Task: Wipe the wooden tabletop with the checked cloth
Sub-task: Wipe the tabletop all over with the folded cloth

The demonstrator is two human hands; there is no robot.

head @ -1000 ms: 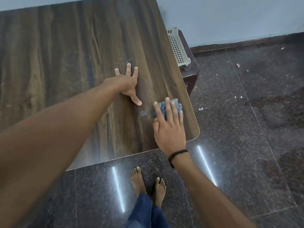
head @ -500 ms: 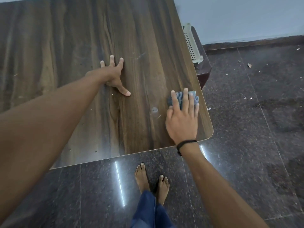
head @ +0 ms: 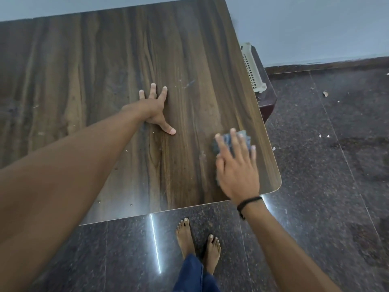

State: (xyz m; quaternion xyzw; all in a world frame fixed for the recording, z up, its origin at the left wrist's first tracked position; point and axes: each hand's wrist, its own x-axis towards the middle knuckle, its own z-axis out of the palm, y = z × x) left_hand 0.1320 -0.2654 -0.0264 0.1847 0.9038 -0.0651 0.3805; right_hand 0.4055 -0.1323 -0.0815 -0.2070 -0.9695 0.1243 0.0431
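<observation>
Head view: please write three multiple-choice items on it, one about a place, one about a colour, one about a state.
1. Where on the wooden tabletop does the checked cloth lie?
A. by the left edge
B. near the front right corner
C. at the far edge

2. What colour is the wristband?
A. black
B. red
C. white

3. How is the left hand?
A. flat on the wood, fingers spread
B. in a fist
C. lifted off the table

Key:
1 B, the cloth is under the right hand beside the rounded corner.
2 A, the band looks black.
3 A, its fingers fan out on the wood.
</observation>
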